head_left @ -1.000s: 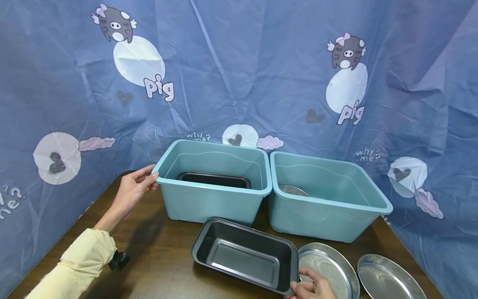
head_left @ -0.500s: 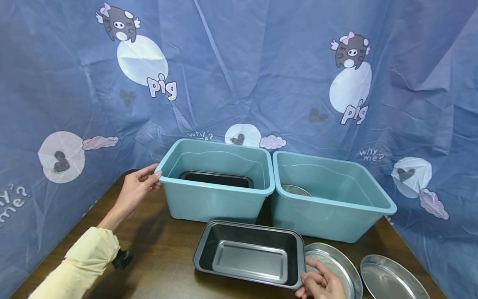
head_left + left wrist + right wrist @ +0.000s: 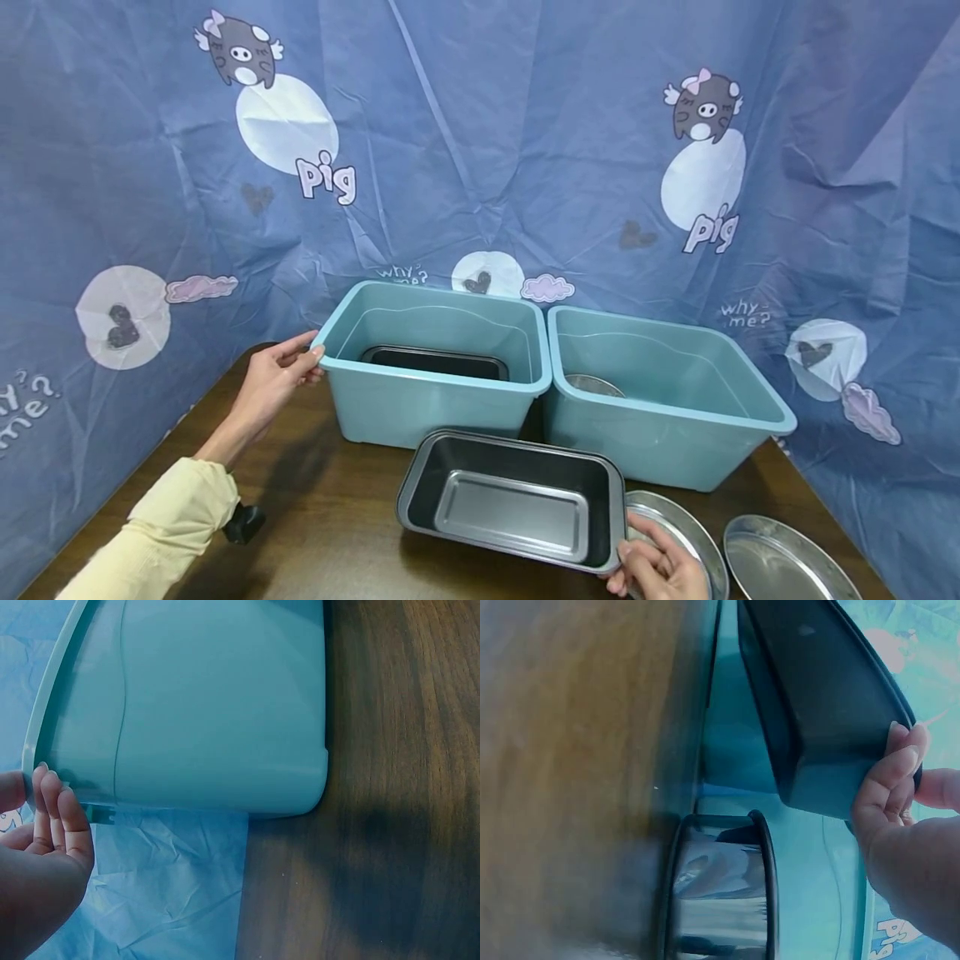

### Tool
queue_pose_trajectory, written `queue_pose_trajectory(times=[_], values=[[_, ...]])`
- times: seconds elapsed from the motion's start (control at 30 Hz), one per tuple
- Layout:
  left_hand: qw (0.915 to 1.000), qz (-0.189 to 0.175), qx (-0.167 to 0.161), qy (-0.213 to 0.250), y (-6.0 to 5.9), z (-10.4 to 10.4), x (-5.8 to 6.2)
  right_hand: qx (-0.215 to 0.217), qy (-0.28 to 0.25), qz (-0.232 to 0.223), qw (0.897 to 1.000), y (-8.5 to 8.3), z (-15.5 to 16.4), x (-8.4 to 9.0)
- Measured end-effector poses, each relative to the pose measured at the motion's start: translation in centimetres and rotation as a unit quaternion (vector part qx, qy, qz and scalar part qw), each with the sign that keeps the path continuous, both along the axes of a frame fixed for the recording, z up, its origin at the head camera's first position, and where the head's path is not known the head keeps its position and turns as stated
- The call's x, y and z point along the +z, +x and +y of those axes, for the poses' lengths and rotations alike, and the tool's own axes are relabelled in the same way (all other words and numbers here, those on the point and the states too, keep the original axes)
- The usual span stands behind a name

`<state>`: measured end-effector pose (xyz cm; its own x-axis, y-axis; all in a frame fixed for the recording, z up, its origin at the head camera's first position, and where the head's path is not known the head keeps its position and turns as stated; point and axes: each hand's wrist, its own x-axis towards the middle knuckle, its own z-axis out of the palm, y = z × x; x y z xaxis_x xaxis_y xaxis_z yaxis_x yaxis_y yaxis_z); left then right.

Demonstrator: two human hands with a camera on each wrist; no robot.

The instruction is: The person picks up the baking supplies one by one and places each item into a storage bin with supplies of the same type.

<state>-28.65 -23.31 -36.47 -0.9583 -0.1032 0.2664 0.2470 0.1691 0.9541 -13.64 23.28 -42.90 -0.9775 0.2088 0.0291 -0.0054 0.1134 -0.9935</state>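
Note:
My right hand (image 3: pixel 660 560) pinches the right-end rim of a dark rectangular loaf pan (image 3: pixel 517 500). The right wrist view shows the underside of this loaf pan (image 3: pixel 832 697) raised off the table, thumb on one side of the rim and fingers on the other. With thumb and fingers, my left hand (image 3: pixel 276 379) grips the left front corner of the rim of the left teal bin (image 3: pixel 427 408). The left wrist view has that bin (image 3: pixel 217 712) upright on the table, fingers curled at its rim. A second dark loaf pan (image 3: pixel 435 362) lies inside this bin.
Beside it on the right stands another teal bin (image 3: pixel 637 442), with a round metal pan (image 3: pixel 592 384) partly visible inside. Two round metal pans, one near my right hand (image 3: pixel 708 546) and a farther round pan (image 3: pixel 787 554), lie on the wooden table (image 3: pixel 330 508). A patterned blue cloth (image 3: pixel 480 150) hangs behind.
The loaf pan in my right hand has shifted a little right and turned, then risen slightly toward the left bin's front. My left hand stays on the bin's rim.

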Motion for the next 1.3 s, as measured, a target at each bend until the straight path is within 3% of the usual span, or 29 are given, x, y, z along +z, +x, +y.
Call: queue_pose_trajectory(times=[0.27,0.87,1.03,1.3], values=[[1.0,0.002,-0.006,0.002,0.0,-0.1,-0.1,-0.034,-0.025,-0.022,0.999,0.1,-0.1,1.4],[1.0,0.0,-0.001,0.004,0.1,-0.1,-0.1,-0.006,-0.109,0.019,0.994,-0.1,-0.3,3.5],[1.0,0.002,0.0,0.009,0.1,-0.2,-0.1,0.043,-0.149,0.088,0.984,-0.5,-0.1,3.6],[1.0,0.003,-0.003,0.009,0.1,-0.1,0.0,0.113,-0.207,0.178,0.955,-1.2,0.5,4.4]])
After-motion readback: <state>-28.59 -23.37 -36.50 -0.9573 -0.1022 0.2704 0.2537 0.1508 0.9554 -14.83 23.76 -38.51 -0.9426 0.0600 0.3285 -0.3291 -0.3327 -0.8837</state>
